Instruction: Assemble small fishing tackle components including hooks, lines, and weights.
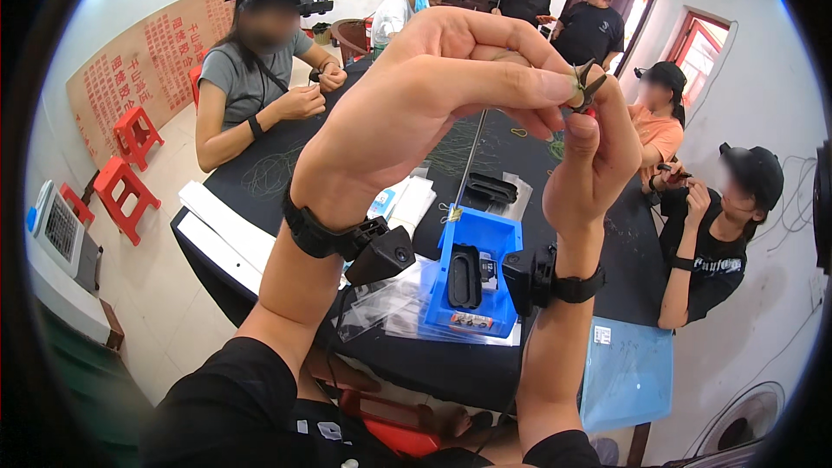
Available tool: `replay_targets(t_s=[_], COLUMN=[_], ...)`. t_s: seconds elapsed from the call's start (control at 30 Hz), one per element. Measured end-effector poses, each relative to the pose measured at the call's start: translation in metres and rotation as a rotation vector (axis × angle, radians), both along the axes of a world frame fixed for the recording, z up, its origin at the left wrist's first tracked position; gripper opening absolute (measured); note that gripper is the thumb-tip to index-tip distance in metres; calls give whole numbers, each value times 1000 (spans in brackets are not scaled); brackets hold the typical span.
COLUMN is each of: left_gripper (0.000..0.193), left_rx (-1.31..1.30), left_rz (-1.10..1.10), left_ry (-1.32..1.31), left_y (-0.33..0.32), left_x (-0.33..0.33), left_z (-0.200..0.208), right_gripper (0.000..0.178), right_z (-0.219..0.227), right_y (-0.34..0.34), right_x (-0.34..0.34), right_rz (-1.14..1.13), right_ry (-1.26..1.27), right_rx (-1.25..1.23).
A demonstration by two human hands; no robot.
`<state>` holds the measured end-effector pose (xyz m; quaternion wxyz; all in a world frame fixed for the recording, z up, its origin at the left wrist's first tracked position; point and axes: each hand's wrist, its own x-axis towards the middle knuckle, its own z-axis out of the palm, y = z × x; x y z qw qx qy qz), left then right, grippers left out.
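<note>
Handling above blue bin [498,241] | dark pointed piece [588,87] pinched by left hand [451,78] and right hand [596,152] | apparently unfinished, not yet set down

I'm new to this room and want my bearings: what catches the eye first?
The left hand and right hand loom largest, meeting above and right of centre at a small dark pointed piece. Lower in view, a blue bin stands on the black table. Red stools stand out at left.
</note>
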<state>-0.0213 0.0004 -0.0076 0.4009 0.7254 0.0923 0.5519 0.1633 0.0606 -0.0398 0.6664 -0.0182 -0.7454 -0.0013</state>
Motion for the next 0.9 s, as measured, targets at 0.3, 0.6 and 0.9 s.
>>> replay_targets(t_s=[0.3, 0.6, 0.9], left_gripper=[24, 24, 24], left_rx=[-7, 11, -6], left_rz=[-16, -34, -9], left_ry=[-13, -19, -12], left_y=[-2, 3, 1], left_x=[0, -1, -1], left_z=[1, -1, -1], right_gripper=[47, 47, 29], right_z=[-3, -2, -2], right_y=[2, -5, -6], right_x=[-1, 5, 1], right_rz=[-57, -148, -207], right_ry=[11, -70, 25], right_rx=[34, 44, 59])
